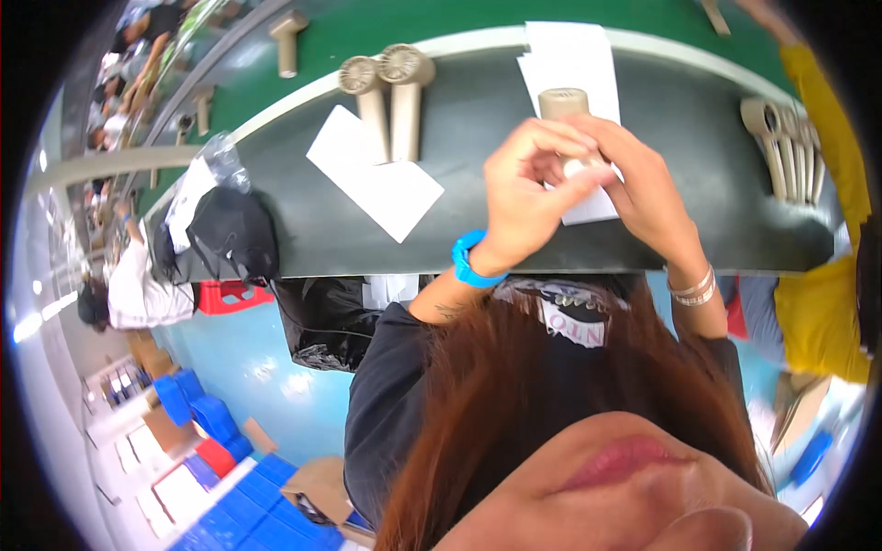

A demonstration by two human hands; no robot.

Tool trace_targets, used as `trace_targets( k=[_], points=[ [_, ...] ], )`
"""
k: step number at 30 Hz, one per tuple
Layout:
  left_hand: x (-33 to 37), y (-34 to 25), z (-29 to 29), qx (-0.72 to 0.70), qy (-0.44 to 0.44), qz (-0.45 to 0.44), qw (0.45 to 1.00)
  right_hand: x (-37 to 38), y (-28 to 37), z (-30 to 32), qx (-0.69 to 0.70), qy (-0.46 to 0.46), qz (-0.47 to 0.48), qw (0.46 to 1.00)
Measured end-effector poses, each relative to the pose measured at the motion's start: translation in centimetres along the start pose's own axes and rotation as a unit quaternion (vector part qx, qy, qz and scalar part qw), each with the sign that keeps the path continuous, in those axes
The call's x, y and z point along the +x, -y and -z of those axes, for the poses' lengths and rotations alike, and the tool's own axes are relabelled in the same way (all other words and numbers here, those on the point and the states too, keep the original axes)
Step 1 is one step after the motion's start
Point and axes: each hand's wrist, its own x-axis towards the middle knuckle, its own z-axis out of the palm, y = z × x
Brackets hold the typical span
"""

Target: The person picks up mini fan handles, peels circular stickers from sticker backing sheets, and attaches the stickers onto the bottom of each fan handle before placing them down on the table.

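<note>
Over the paper sheets on the dark bench, my two hands meet around a beige hair dryer. Its round head points away from me, and my fingers hide most of its handle. My left hand, with a blue band at the wrist, curls its fingers and thumb around the handle area. From the other side my right hand closes in, its bent fingertips touching the same spot. A small white round part shows between the fingers; whether it belongs to the dryer I cannot tell.
Two beige hair dryers lie left of my hands, partly over a white sheet. Several more lie at the right, near a person in a yellow sleeve. A black bag sits at the bench's left end. Beyond runs a green surface.
</note>
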Motion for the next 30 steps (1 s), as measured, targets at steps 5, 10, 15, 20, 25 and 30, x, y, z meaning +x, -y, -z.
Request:
trace_targets(
  k=[5,10,15,20,25,30],
  points=[
    [1.3,0.5,1.2,0.069,0.018,-0.052,0.996,3.0,-0.5,0.4,-0.051,-0.002,0.091,0.995],
    [2.6,1.9,2.1,0.062,-0.067,-0.053,0.994,12.2,-4.9,3.1,-0.203,-0.087,0.196,0.955],
    [3.0,5.2,3.4,0.17,-0.062,-0.018,0.983,20.2,-15.7,7.3,-0.383,-0.099,0.088,0.914],
    [3.4,6.1,4.5,0.302,-0.028,-0.082,0.95,18.6,-16.9,7.8,-0.403,-0.136,0.19,0.885],
    [3.2,6.6,5.0,0.396,0.058,-0.121,0.908,7.5,-7.0,4.8,-0.264,0.012,0.081,0.961],
    [2.4,7.5,4.3,0.448,0.108,-0.13,0.878,-2.7,-4.2,-0.7,-0.105,0.001,-0.047,0.993]
  ],
)
